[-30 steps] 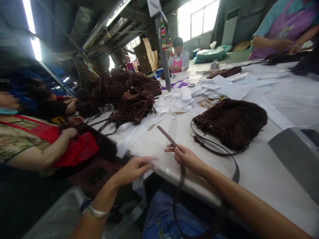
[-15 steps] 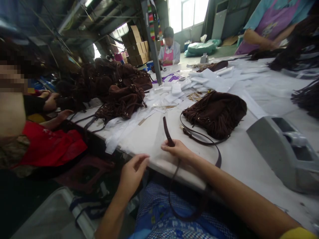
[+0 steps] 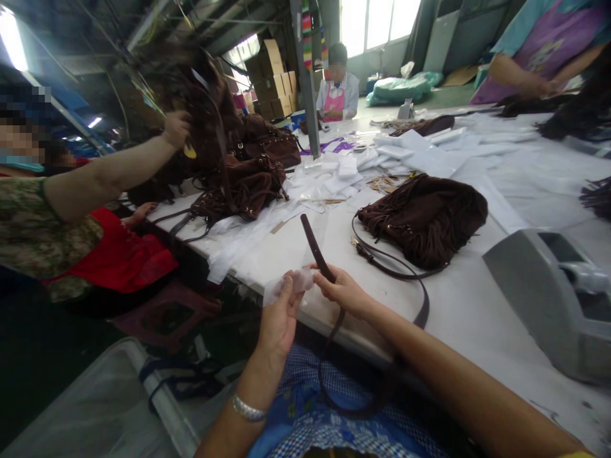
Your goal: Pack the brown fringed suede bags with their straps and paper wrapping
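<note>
My right hand (image 3: 346, 289) is closed round a dark brown bag strap (image 3: 314, 242), whose punched end points up and away from me. The rest of the strap loops down over my lap and back up to the table. A thin translucent sheet (image 3: 281, 286), like plastic film or tissue, is pinched in my left hand (image 3: 282, 312), close beside my right fingertips. Beyond my right hand a brown fringed handbag (image 3: 424, 219) lies on the white table (image 3: 267, 251), with a strap and buckle curving round its near side.
A grey tape dispenser (image 3: 548, 305) stands at the right. White packing sheets (image 3: 353, 168) and a metal post (image 3: 310, 83) are further back. More brown bags (image 3: 248, 184) are piled left, where a co-worker's raised arm (image 3: 114, 168) reaches in. Another co-worker (image 3: 539, 70) stands far right.
My left hand, formerly apart with nothing visible in it, has moved up and right to my right hand and now holds the translucent sheet. The left co-worker has lifted a dark bag.
</note>
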`<action>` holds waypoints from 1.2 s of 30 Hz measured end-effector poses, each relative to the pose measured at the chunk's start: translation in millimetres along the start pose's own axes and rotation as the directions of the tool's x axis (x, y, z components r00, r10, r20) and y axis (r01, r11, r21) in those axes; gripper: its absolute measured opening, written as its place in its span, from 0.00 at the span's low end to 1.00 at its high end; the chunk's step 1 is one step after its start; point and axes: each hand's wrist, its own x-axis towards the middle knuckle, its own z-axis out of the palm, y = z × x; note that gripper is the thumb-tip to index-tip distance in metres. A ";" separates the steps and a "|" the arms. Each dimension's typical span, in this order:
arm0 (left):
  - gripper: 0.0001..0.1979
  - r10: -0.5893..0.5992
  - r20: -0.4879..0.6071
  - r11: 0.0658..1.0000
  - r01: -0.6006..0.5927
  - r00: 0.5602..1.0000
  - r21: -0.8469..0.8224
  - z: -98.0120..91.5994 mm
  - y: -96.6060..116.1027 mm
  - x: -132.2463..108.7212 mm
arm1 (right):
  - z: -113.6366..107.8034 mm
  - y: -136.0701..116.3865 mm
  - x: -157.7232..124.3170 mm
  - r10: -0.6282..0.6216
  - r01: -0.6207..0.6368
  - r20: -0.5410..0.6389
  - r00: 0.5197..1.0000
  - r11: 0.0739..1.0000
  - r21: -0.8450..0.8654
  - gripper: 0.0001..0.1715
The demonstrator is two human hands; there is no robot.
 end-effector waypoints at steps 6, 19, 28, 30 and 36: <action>0.07 0.097 -0.182 0.995 -0.102 0.979 -0.021 -17.4 30.5 24.0 | -2.1 3.7 3.8 -0.157 0.143 -0.123 0.980 0.983 -0.116 0.29; 0.05 0.112 -0.245 0.986 -0.138 0.963 -0.092 -48.0 78.6 41.6 | -4.6 -12.6 -4.5 -0.146 0.155 0.054 0.988 0.942 -0.297 0.25; 0.04 0.168 -0.268 0.977 -0.196 0.949 -0.083 -54.6 85.1 43.1 | -4.7 -15.6 -4.9 -0.114 0.156 0.145 0.983 0.933 -0.326 0.27; 0.04 0.174 -0.261 0.978 -0.198 0.949 -0.068 -54.4 85.2 43.0 | -3.9 -17.0 -6.1 -0.098 0.160 0.198 0.975 0.932 -0.325 0.28; 0.07 0.183 -0.224 0.979 -0.198 0.957 -0.045 -55.8 84.9 42.3 | -3.7 -15.1 -6.6 -0.098 0.167 0.226 0.969 0.936 -0.310 0.27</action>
